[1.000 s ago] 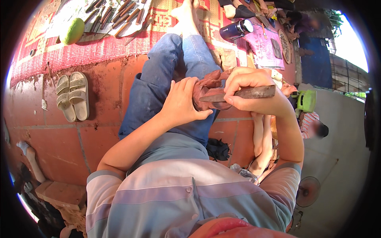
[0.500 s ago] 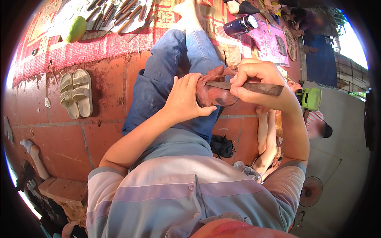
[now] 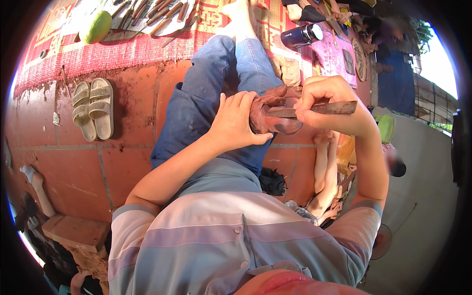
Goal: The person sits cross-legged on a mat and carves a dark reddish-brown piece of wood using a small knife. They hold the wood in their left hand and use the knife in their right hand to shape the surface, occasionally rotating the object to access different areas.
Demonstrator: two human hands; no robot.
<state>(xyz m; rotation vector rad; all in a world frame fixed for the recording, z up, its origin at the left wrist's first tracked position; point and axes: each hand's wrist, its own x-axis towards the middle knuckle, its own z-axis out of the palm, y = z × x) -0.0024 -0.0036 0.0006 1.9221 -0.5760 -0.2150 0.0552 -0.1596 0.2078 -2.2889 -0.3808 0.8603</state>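
Reddish-brown wood, by its look, makes up the knobbly, rounded carved piece that sits between the two hands, above the legs of the faded blue denim jeans; whether it rests on them cannot be told. The left hand cups its left side, fingers spread over the far edge and thumb stretched along the near one, a hold that probably keeps it from turning. The right hand, fingers curled, pinches a flat, dark brown, bar-like tool between thumb and fingers partway along its length, seemingly for close control of the narrow end, which lies over the carved piece; whether that end bites in is too small to tell. Beyond the left hand, on the red-and-yellow woven mat, a smooth green oval fruit lies near slim wooden-handled tools, laid side by side, perhaps so each can be picked out. Left of that hand, beige two-strap sandals sit paired, apparently clear of the legs. Beyond the right hand lies a dark blue cylindrical bottle.
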